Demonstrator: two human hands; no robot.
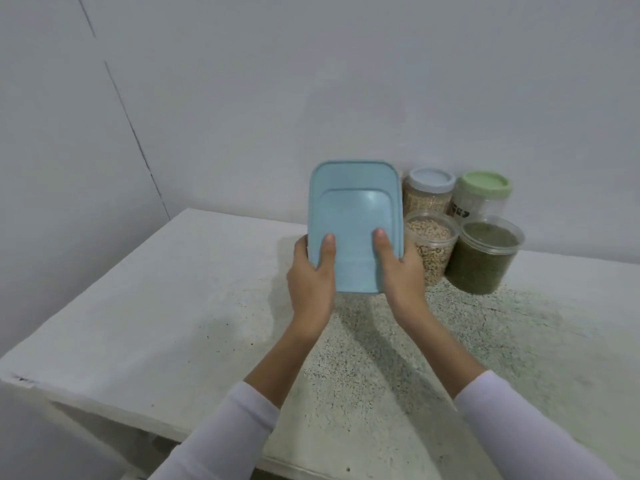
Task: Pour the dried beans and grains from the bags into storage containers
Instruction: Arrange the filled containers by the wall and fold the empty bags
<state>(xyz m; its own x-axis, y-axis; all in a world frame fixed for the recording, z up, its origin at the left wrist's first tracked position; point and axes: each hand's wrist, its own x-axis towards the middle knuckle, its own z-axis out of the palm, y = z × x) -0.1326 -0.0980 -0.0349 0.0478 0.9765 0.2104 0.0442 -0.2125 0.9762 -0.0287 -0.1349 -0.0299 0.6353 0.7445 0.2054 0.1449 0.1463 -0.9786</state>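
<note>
Above the speckled tabletop (398,341), a pale blue rectangular container (356,223) hung in the air, its lid or base facing the camera; which of the 2 could not be told. The left hand (310,275) clamped its left edge, thumb pressed flat on the face, and the right hand (398,268) gripped the right edge the same way. Just beside it on the right stood 4 jars: an open jar of pale beans (429,244), an open jar of green grain (483,254), and behind them a white-lidded jar (429,192) and a green-lidded jar (481,192). No bags showed. The main risk seemed to be the right hand or the container's corner knocking the open bean jar, which sat very close and could tip and spill. A lid not fully seated might also pop loose under thumb pressure.
</note>
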